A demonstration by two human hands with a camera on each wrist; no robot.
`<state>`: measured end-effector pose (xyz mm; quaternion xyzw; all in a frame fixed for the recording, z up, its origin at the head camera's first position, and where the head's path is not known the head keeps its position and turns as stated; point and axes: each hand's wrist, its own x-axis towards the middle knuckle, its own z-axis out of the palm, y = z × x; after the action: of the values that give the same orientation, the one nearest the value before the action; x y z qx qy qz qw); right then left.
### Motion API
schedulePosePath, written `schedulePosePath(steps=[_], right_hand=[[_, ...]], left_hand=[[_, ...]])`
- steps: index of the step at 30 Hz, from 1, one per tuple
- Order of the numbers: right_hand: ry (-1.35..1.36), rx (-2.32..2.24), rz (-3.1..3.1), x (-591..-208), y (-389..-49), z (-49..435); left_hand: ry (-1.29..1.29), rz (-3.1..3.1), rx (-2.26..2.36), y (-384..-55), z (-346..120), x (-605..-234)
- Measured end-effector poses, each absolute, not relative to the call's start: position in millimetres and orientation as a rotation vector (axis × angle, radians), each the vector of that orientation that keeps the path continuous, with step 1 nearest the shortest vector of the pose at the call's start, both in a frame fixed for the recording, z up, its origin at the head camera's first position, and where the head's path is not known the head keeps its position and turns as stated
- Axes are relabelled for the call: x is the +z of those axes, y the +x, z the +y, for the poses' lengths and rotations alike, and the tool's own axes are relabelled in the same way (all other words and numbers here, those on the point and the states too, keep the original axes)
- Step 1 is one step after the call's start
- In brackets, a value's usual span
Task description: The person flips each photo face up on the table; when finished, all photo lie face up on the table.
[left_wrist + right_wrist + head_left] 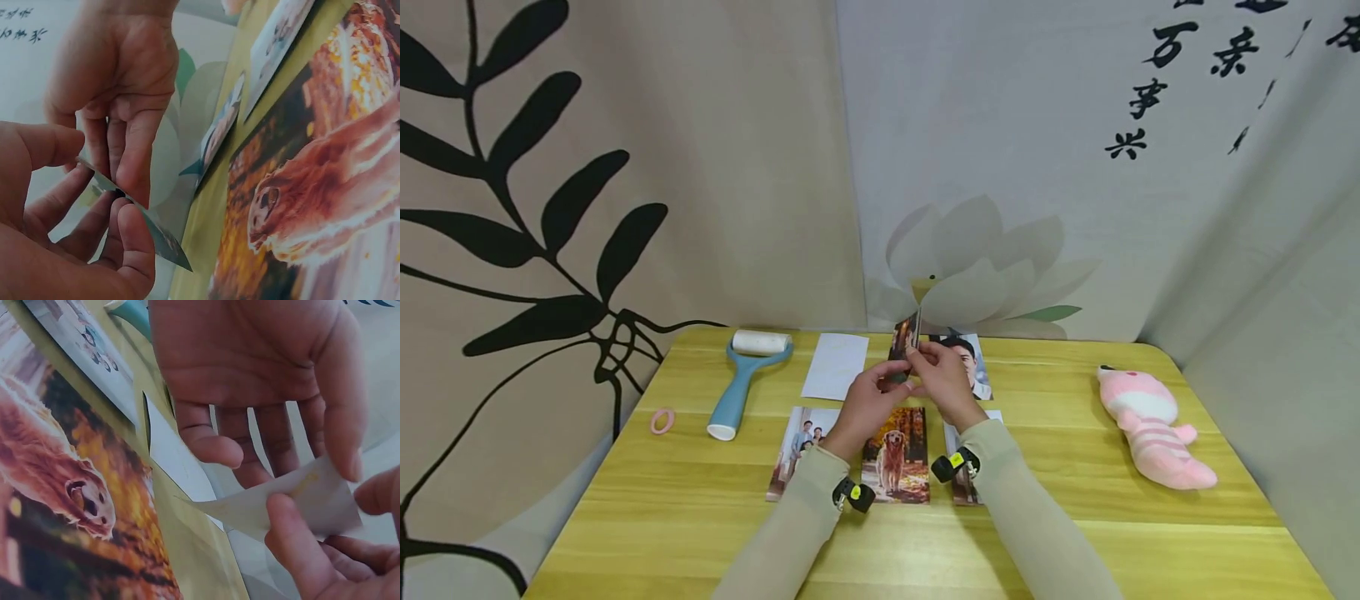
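Both hands hold one photo print (pixel 904 333) raised over the back middle of the table. Its pale back (pixel 250 512) shows in the right wrist view, bent slightly; in the left wrist view it appears nearly edge-on. My left hand (pixel 868 410) pinches it with the thumb at an edge and fingers behind. From the other side, my right hand (pixel 947 385) pinches it too, fingertips close to the left hand's. Below the hands lies a photo of a dog (pixel 892 458). A portrait photo (pixel 979 367) lies behind the right hand, partly covered by it.
A family photo (pixel 784 458) and another photo (pixel 964 492) lie partly under the forearms. Behind is a white sheet (pixel 835 367). Leftward are a blue-handled lint roller (pixel 741 392) and a pink ring (pixel 662 421). A pink plush toy (pixel 1157 429) lies right. Curtains hang behind the table.
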<state>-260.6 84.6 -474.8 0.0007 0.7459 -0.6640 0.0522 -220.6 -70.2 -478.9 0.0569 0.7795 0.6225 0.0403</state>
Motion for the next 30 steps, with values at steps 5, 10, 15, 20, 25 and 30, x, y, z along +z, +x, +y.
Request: schedulePosePath(steps=[5, 10, 15, 20, 25, 30], right_hand=[[-0.011, -1.985, 2.311, -475.2, -259.6, 85.3], [-0.054, -1.981, 2.351, -476.0, -259.7, 87.6], [-0.048, -1.956, 2.418, -474.3, -257.5, 91.5], [-0.079, -1.926, 2.448, -466.5, -251.0, 95.6], [-0.098, -1.884, 2.508, -454.8, -241.8, 99.6], [-0.093, -1.896, 2.494, -448.7, -237.1, 100.4]], left_hand=[[0.186, 2.469, 1.835, -219.5, -67.5, -480.7], [0.168, 2.441, 1.861, -220.5, -69.6, -482.7], [0.103, 2.386, 1.960, -223.9, -76.3, -483.6], [-0.064, 2.358, 2.114, -231.5, -86.1, -486.5], [-0.219, 2.250, 2.224, -241.2, -98.0, -494.9], [-0.273, 1.922, 2.292, -243.2, -106.9, -500.9]])
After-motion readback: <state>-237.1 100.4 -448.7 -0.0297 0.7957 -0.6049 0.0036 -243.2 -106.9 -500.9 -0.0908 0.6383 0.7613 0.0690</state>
